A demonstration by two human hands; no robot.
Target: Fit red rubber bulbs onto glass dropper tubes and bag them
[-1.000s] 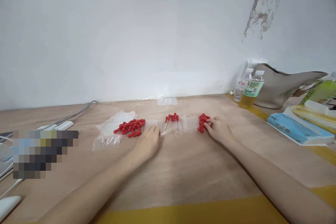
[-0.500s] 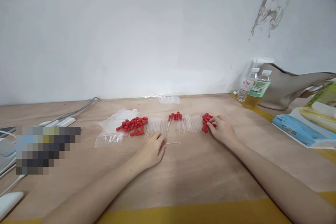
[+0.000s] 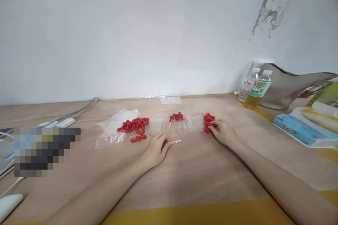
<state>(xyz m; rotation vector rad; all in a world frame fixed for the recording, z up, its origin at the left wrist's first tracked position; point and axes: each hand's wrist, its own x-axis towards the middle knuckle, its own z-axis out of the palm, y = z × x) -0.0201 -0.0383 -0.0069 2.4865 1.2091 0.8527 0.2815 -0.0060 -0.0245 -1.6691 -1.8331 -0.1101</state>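
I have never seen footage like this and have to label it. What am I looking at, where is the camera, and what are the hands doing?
There is no machine here: these are a person's two bare arms, filmed by a camera worn on the head and looking forward and down. The left hand pinches the end of one thin clear tube, just in front of a row of similar tubes. The right hand rests on a small pile of red caps; whether it grips one is unclear. A bigger heap of caps lies further left beside plastic bags. The wooden table also holds two bottles and a blue packet.
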